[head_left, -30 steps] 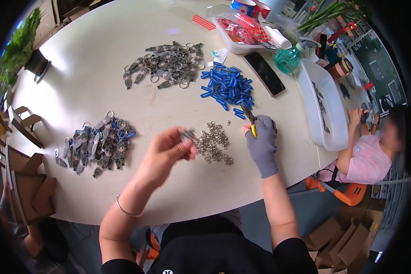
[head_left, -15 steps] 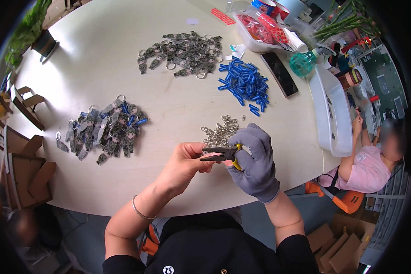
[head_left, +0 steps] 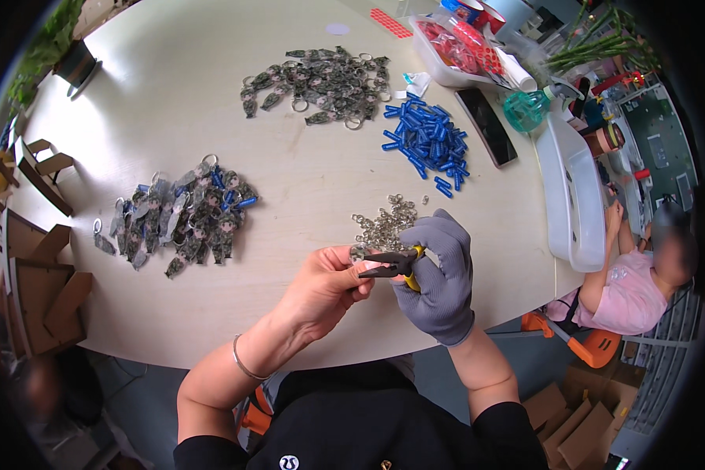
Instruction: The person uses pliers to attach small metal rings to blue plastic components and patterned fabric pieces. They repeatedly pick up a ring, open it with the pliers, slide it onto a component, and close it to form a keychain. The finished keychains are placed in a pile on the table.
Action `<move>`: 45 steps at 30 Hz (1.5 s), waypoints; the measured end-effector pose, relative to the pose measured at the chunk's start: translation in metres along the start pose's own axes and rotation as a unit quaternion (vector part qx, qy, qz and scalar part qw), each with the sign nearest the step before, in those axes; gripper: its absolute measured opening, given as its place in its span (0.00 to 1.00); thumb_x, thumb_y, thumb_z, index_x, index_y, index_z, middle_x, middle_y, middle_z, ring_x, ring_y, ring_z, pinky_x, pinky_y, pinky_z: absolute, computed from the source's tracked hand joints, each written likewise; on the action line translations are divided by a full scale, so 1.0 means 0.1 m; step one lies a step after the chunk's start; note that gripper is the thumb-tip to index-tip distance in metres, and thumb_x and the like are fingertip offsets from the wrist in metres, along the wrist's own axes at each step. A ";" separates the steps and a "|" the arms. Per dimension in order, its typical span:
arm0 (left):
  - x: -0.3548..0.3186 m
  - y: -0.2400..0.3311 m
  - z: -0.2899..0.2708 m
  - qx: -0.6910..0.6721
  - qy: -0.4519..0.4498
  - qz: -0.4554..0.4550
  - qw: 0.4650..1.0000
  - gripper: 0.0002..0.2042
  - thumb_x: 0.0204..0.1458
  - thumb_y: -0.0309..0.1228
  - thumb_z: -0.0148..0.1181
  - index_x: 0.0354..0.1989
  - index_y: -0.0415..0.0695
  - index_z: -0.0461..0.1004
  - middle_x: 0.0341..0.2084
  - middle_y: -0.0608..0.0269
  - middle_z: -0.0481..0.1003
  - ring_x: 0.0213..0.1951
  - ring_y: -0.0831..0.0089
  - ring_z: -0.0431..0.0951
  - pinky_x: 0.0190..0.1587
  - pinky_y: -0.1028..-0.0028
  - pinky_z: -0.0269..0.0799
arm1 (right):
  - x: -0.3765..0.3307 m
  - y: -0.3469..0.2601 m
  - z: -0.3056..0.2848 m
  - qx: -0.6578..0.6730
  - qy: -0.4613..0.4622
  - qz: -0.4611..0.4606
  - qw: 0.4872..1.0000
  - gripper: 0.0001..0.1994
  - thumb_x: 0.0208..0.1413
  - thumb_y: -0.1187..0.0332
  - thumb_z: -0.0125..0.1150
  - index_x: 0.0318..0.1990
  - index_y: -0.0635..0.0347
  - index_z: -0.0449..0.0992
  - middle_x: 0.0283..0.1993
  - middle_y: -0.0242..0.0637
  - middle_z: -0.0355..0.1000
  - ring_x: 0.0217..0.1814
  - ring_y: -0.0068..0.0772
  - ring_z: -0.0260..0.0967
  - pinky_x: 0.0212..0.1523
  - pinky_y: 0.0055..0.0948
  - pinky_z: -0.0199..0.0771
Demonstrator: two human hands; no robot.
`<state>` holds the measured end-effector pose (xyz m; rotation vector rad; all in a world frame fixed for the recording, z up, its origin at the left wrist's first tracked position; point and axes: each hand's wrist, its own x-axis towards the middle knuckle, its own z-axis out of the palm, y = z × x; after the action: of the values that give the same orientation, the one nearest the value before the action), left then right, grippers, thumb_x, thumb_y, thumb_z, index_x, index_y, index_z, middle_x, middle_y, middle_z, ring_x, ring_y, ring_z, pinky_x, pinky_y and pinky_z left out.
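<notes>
Camo charm (head_left: pixel 359 253) pinched in fingers of left hand (head_left: pixel 321 282) over desk (head_left: pixel 290 180) beside metal links (head_left: pixel 388 223), with pliers (head_left: pixel 388 266) grasped in gloved right hand (head_left: pixel 442 282); blue-tubed pile (head_left: pixel 200 223) apparently done, far pile (head_left: pixel 321 84) and loose tubes (head_left: pixel 427 137) apparently remaining.

Place: a small hand-assembly workshop, by every sign here!
Table: a broad pale tabletop (head_left: pixel 290 176), and what a spread, parts sorted in heaps: keychains (head_left: pixel 188 215), blue cylinders (head_left: pixel 431 139), little metal links (head_left: pixel 388 222).
Tool: pliers (head_left: pixel 388 265), right there in the gloved right hand (head_left: pixel 442 274).
Company: a person in pink (head_left: pixel 630 290) seated over on the right, orange chair (head_left: pixel 599 348) beneath.
Floor: opened cardboard boxes (head_left: pixel 583 431), lower right, flaps up!
</notes>
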<state>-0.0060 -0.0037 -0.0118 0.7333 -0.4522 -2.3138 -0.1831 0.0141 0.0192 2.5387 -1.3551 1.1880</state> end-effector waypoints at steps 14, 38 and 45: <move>-0.15 0.14 0.18 0.326 -0.016 0.120 0.937 0.11 0.57 0.31 0.61 0.45 0.39 0.74 0.26 0.75 0.70 0.24 0.88 0.62 0.28 0.85 0.59 | 0.01 0.01 -0.17 0.247 -0.069 0.200 0.946 0.07 0.50 0.75 0.64 0.34 0.65 0.73 0.46 0.46 0.66 0.44 0.45 0.69 0.43 0.34 0.71; -0.16 0.28 0.18 0.698 0.056 0.133 0.702 0.12 0.49 0.30 0.67 0.35 0.34 0.75 0.26 0.59 0.73 0.24 0.71 0.70 0.29 0.72 0.66 | 0.19 0.07 -0.35 0.215 -0.142 0.114 0.959 0.06 0.47 0.75 0.65 0.30 0.68 0.74 0.46 0.48 0.67 0.39 0.39 0.71 0.40 0.30 0.72; -0.24 0.41 0.17 0.481 0.069 0.072 0.871 0.09 0.47 0.27 0.69 0.32 0.35 0.78 0.19 0.67 0.74 0.20 0.82 0.69 0.22 0.79 0.65 | 0.08 0.08 -0.26 0.256 -0.124 0.155 0.946 0.06 0.46 0.77 0.65 0.31 0.67 0.73 0.46 0.46 0.67 0.39 0.38 0.70 0.40 0.30 0.72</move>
<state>0.0181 -0.0151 0.0310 1.2429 -1.5787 -1.7755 -0.2020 0.0131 0.0401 2.9914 -1.7502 1.4798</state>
